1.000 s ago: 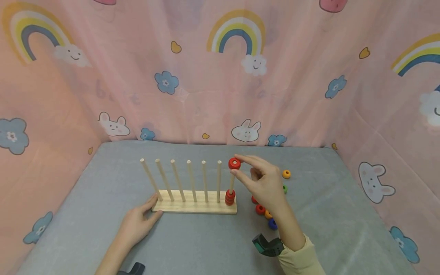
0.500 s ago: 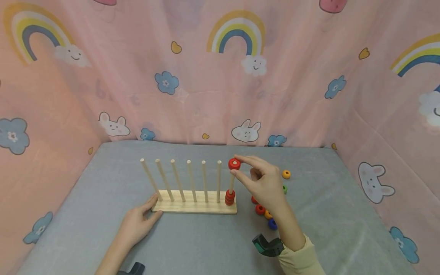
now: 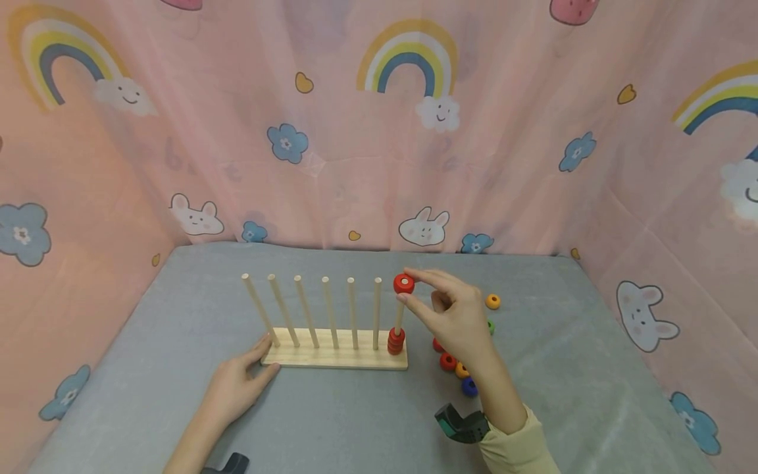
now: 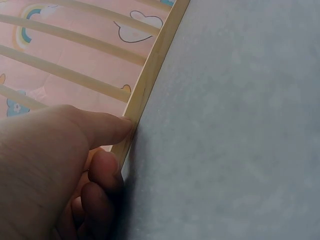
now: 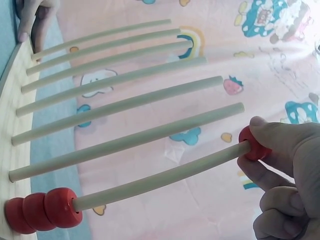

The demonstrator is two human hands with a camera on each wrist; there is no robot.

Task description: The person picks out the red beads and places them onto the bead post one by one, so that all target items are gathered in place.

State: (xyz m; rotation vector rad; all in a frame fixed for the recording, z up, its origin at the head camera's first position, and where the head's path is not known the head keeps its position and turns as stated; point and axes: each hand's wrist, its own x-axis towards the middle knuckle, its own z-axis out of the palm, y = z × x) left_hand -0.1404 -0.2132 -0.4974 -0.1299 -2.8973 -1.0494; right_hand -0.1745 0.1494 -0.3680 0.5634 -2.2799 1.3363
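Note:
My right hand (image 3: 454, 315) pinches a red bead (image 3: 404, 284) between thumb and fingers at the top of the rightmost peg. In the right wrist view that peg (image 5: 165, 176) enters the hole of the held bead (image 5: 254, 143). Three red beads (image 5: 45, 210) are stacked at the peg's foot, against the base. The wooden peg rack (image 3: 334, 357) has a flat base and a row of several upright pegs; the others carry no beads. My left hand (image 3: 233, 385) grips the left end of the base, with the thumb (image 4: 112, 129) on its front edge in the left wrist view.
Loose beads lie right of the rack, partly hidden by my right hand: red (image 3: 448, 361), blue (image 3: 470, 386), orange (image 3: 493, 301) and green (image 3: 491, 326) ones among them. A grey cloth (image 3: 331, 421) covers the table. A pink patterned curtain (image 3: 331, 184) hangs behind and at both sides.

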